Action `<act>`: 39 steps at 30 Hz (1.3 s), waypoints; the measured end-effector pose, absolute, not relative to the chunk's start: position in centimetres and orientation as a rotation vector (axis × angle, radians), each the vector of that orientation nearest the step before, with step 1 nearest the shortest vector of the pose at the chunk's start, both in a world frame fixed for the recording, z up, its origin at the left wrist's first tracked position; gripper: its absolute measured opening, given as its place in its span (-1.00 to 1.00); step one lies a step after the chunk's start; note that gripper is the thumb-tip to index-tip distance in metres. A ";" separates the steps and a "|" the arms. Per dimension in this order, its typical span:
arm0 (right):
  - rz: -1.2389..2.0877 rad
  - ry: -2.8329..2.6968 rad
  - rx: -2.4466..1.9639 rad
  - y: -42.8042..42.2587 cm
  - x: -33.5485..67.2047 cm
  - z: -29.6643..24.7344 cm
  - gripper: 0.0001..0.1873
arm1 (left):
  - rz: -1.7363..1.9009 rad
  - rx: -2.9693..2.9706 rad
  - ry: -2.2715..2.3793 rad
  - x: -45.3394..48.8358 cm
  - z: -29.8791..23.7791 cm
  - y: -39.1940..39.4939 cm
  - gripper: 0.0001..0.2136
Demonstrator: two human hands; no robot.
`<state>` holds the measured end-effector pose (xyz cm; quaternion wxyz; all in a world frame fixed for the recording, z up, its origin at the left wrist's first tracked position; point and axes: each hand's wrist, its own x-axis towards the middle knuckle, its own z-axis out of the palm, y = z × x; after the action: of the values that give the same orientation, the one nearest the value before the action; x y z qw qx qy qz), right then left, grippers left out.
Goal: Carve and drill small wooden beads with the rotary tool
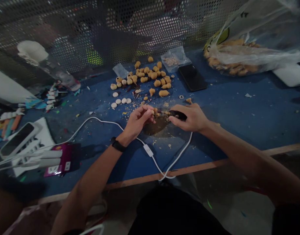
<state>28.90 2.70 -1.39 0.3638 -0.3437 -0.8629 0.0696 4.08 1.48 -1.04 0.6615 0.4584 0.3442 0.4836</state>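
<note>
A person's left hand (137, 120) pinches a small tan piece (155, 111) while the right hand (189, 117) grips a black-handled tool (178, 114) above a blue table (238, 111).

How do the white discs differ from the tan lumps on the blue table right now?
The white discs are pale, round and uniform, while the tan lumps are orange-brown and irregular. The discs form a small group nearer the hands; the lumps form a larger, denser cluster farther away. Both lie loose on the blue table.
</note>
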 end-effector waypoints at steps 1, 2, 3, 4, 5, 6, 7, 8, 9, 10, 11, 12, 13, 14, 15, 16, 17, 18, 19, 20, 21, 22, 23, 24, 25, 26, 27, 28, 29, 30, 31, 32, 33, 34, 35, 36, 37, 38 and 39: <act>0.176 -2.220 -0.887 2.7 28.9 -1.4 -0.74 | 1.093 1.039 0.784 4.1 -1.0 1.5 -0.60; 0.175 -2.218 -0.891 2.7 28.9 -1.4 -0.74 | 1.091 1.043 0.789 4.0 -1.1 1.5 -0.60; 0.178 -2.218 -0.898 2.7 28.9 -1.4 -0.74 | 1.089 1.048 0.793 4.0 -1.1 1.5 -0.60; 0.183 -2.218 -0.908 2.7 29.0 -1.4 -0.73 | 1.087 1.055 0.798 4.0 -1.1 1.5 -0.60; 0.187 -2.219 -0.919 2.7 29.0 -1.4 -0.73 | 1.085 1.062 0.804 4.0 -1.2 1.5 -0.60; 0.189 -2.220 -0.931 2.7 29.0 -1.4 -0.72 | 1.085 1.067 0.813 4.0 -1.2 1.5 -0.60; 0.188 -2.219 -0.941 2.7 29.0 -1.4 -0.71 | 1.087 1.071 0.823 3.9 -1.3 1.5 -0.59; 0.183 -2.214 -0.952 2.7 29.0 -1.5 -0.71 | 1.090 1.073 0.831 3.9 -1.3 1.5 -0.59; 0.178 -2.206 -0.958 2.7 29.0 -1.5 -0.71 | 1.096 1.072 0.835 3.9 -1.4 1.6 -0.60; 0.172 -2.198 -0.959 2.7 29.0 -1.5 -0.71 | 1.104 1.069 0.836 3.9 -1.4 1.6 -0.61; 0.171 -2.193 -0.958 2.7 29.0 -1.5 -0.72 | 1.112 1.067 0.837 3.8 -1.4 1.6 -0.62; 0.171 -2.192 -0.958 2.7 29.0 -1.5 -0.72 | 1.118 1.066 0.840 3.8 -1.4 1.6 -0.63; 0.172 -2.194 -0.961 2.7 29.0 -1.5 -0.72 | 1.120 1.069 0.845 3.7 -1.4 1.6 -0.63; 0.176 -2.200 -0.968 2.7 29.0 -1.5 -0.72 | 1.119 1.076 0.853 3.7 -1.4 1.6 -0.63; 0.182 -2.207 -0.977 2.7 29.0 -1.5 -0.72 | 1.113 1.086 0.861 3.6 -1.4 1.6 -0.64; 0.188 -2.211 -0.988 2.7 29.0 -1.4 -0.72 | 1.106 1.098 0.865 3.6 -1.4 1.5 -0.64; 0.192 -2.212 -0.998 2.7 29.0 -1.4 -0.72 | 1.100 1.111 0.867 3.5 -1.4 1.5 -0.65; 0.193 -2.210 -1.007 2.7 29.0 -1.4 -0.71 | 1.097 1.125 0.866 3.5 -1.4 1.5 -0.65; 0.194 -2.208 -1.012 2.7 29.0 -1.3 -0.71 | 1.096 1.140 0.865 3.5 -1.4 1.5 -0.65; 0.191 -2.207 -1.013 2.7 29.1 -1.3 -0.71 | 1.097 1.155 0.864 3.5 -1.5 1.5 -0.66; 0.189 -2.209 -1.011 2.7 29.1 -1.3 -0.70 | 1.098 1.169 0.862 3.5 -1.6 1.5 -0.66; 0.187 -2.209 -1.009 2.7 29.1 -1.3 -0.70 | 1.098 1.180 0.859 3.5 -1.6 1.5 -0.67; 0.186 -2.211 -1.004 2.7 29.1 -1.3 -0.70 | 1.099 1.186 0.852 3.5 -1.7 1.4 -0.68; 0.187 -2.210 -1.001 2.7 29.1 -1.4 -0.70 | 1.102 1.187 0.844 3.5 -1.7 1.4 -0.69; 0.187 -2.208 -1.001 2.7 29.1 -1.4 -0.70 | 1.106 1.183 0.836 3.5 -1.8 1.4 -0.69; 0.184 -2.205 -1.000 2.7 29.1 -1.4 -0.70 | 1.112 1.174 0.829 3.6 -1.8 1.5 -0.69; 0.177 -2.202 -0.997 2.7 29.1 -1.5 -0.70 | 1.117 1.164 0.823 3.6 -1.8 1.5 -0.69; 0.168 -2.199 -0.992 2.7 29.1 -1.5 -0.70 | 1.125 1.154 0.820 3.6 -1.8 1.5 -0.68; 0.158 -2.196 -0.985 2.7 29.1 -1.5 -0.70 | 1.128 1.145 0.816 3.6 -1.8 1.5 -0.66; 0.148 -2.191 -0.978 2.7 29.1 -1.5 -0.70 | 1.131 1.139 0.812 3.6 -1.9 1.6 -0.65; 0.144 -2.188 -0.974 2.7 29.1 -1.5 -0.71 | 1.133 1.138 0.806 3.6 -1.9 1.6 -0.64; 0.147 -2.188 -0.972 2.7 29.0 -1.5 -0.71 | 1.134 1.140 0.803 3.5 -2.0 1.6 -0.64; 0.155 -2.190 -0.974 2.7 29.0 -1.5 -0.71 | 1.135 1.144 0.801 3.5 -2.0 1.7 -0.63; 0.164 -2.193 -0.977 2.8 29.0 -1.4 -0.71 | 1.134 1.149 0.803 3.5 -2.1 1.7 -0.63; 0.169 -2.195 -0.980 2.8 29.0 -1.4 -0.71 | 1.133 1.154 0.807 3.4 -2.1 1.7 -0.62; 0.172 -2.197 -0.982 2.8 29.0 -1.4 -0.71 | 1.134 1.158 0.814 3.4 -2.1 1.7 -0.62; 0.174 -2.199 -0.984 2.8 29.0 -1.4 -0.71 | 1.137 1.163 0.821 3.4 -2.1 1.6 -0.62; 0.176 -2.199 -0.988 2.8 29.1 -1.4 -0.72 | 1.141 1.170 0.828 3.4 -2.1 1.6 -0.63; 0.180 -2.202 -0.998 2.8 29.1 -1.4 -0.72 | 1.145 1.178 0.835 3.4 -2.0 1.6 -0.65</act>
<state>29.09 2.78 -1.39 0.3513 -0.3854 -0.8505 0.0694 3.45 1.60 -2.01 0.6049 0.5090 0.3607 0.4949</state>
